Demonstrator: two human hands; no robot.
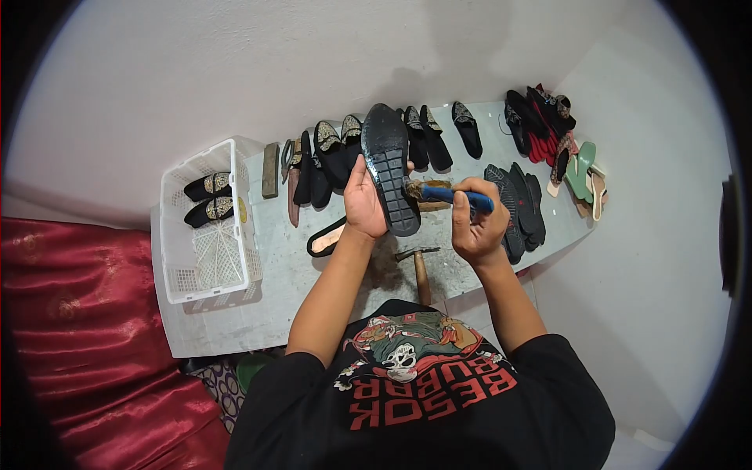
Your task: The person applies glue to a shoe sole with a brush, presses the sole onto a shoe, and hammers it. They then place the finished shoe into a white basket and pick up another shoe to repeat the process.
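Note:
A black shoe sole [385, 168] with a grid of square hollows facing me stands raised in my left hand [366, 205], which is wrapped round its edge. The hollows and rim look wet. My right hand [478, 223] grips a blue-handled brush [462, 197]. The brush's bristle end meets the sole's right edge near the middle. Under my hands, a hammer [421, 274] with a wooden handle lies on the table [290, 270]. Partly behind my left forearm is a black shoe [326, 238] with a tan inside.
At left stands a white plastic basket [167, 243] holding black patterned shoes [210, 200]. Along the back are several slip-on shoes [466, 129], pliers [288, 157] and a dark block [270, 170]. Black soles [531, 205] and green footwear pieces [580, 174] lie at right.

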